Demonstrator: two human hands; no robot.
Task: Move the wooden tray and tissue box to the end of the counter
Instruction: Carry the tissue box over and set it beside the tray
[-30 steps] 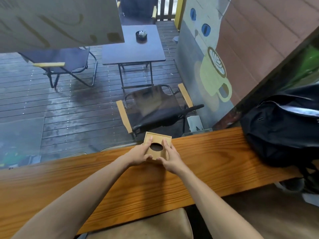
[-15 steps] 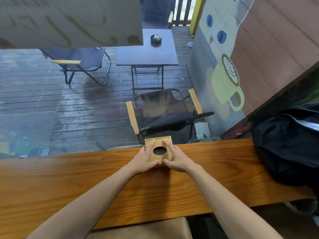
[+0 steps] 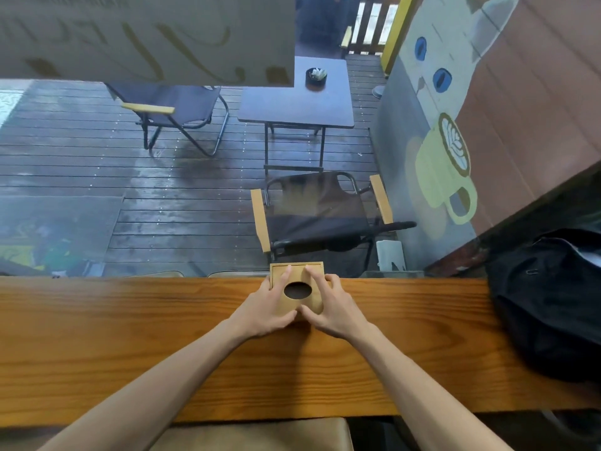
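A small wooden tissue box (image 3: 297,274) with a dark oval opening in its top stands at the far edge of the wooden counter (image 3: 130,336), against the window. My left hand (image 3: 265,312) holds its left side, fingers reaching over the top. My right hand (image 3: 328,309) holds its right side, with fingers on the top. I see no tissue in the opening. No separate wooden tray shows in this view.
A black backpack (image 3: 549,304) lies on the counter's right end. A tan stool seat (image 3: 260,436) sits below the near edge. Through the glass are folding chairs, a small table and a wet deck. A painted wall closes off the right.
The view has shifted, so the box and my hands sit more central. Both hands stay on the box, which has turned to sit squarer to the counter's far edge.
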